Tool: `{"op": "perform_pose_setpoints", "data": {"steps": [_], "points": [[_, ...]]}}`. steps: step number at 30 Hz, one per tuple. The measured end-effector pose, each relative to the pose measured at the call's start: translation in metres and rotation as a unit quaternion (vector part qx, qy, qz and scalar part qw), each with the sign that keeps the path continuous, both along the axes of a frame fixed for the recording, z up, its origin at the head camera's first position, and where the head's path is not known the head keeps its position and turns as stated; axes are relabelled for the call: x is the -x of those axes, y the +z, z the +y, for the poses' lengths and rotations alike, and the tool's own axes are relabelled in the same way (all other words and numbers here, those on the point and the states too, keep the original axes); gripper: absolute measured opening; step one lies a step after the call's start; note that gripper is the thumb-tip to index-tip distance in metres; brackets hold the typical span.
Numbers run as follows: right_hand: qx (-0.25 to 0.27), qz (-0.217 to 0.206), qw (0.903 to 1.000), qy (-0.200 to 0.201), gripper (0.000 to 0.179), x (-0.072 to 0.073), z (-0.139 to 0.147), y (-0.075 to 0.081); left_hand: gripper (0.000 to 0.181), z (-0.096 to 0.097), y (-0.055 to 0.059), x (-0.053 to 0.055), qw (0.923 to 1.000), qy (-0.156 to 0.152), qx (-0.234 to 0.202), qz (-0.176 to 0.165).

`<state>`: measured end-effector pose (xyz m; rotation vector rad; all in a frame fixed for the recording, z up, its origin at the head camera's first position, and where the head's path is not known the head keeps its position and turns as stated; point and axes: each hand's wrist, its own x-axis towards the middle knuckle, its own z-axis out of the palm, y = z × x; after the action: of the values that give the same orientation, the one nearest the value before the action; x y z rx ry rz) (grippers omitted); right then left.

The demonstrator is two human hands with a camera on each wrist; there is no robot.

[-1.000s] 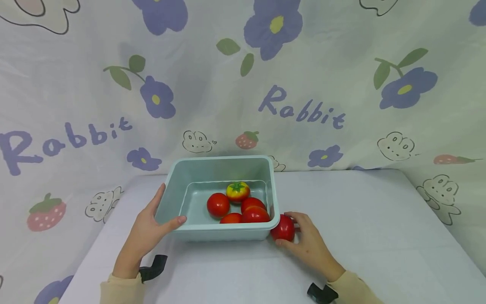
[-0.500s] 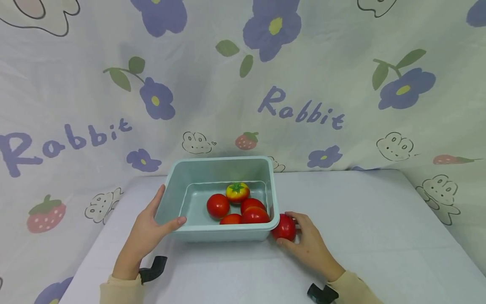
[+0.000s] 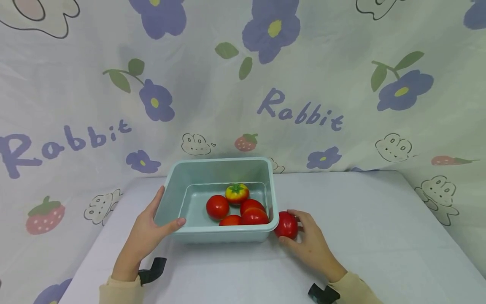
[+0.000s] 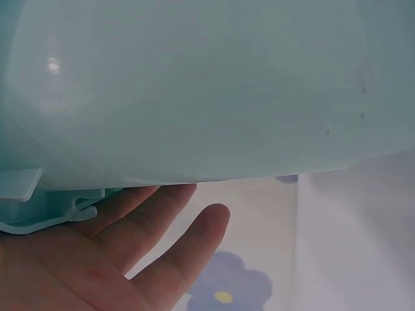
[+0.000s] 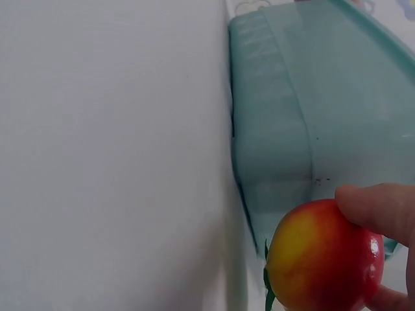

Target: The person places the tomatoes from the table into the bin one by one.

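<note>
A pale blue-green plastic bin [image 3: 224,229] stands on the table. My left hand [image 3: 144,230] holds its left end, thumb over the front rim and fingers along the outer side; the left wrist view shows those fingers [image 4: 185,256] under the overhanging rim. My right hand [image 3: 312,247] grips a tomato [image 3: 287,226] just outside the bin's front right corner, between thumb and fingers. Close up, this tomato [image 5: 321,259] is red with a yellow patch, and its green leafy end points away from the palm. Part of it is hidden by the fingers.
Several tomatoes lie inside the bin, among them a red one [image 3: 217,207] and a yellow-red one [image 3: 237,193] with a green top. A white cloth covers the table [image 3: 364,211]. Behind it hangs a printed curtain [image 3: 212,97] reaching down to the table's back edge.
The right hand has shifted slightly right with the tomato, so more of the tomato shows beside the bin's corner. The left hand keeps its hold, and the bin stays in place.
</note>
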<state>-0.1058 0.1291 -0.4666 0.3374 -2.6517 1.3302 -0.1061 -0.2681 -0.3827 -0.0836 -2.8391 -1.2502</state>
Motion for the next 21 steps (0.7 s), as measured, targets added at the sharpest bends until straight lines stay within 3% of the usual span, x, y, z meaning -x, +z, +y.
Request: {"op": "perform_pose_setpoints", "data": {"steps": [12,21], "points": [[0.0,0.04,0.9992,-0.001,0.077,0.005,0.009,0.008,0.096,-0.001,-0.002,0.001,1.0,-0.001,0.001,0.006],[0.015,0.05,0.9986,-0.013,0.079,0.007,0.014,0.023,0.096,-0.001,-0.002,0.0,0.9999,-0.003,-0.001,0.01]]}}
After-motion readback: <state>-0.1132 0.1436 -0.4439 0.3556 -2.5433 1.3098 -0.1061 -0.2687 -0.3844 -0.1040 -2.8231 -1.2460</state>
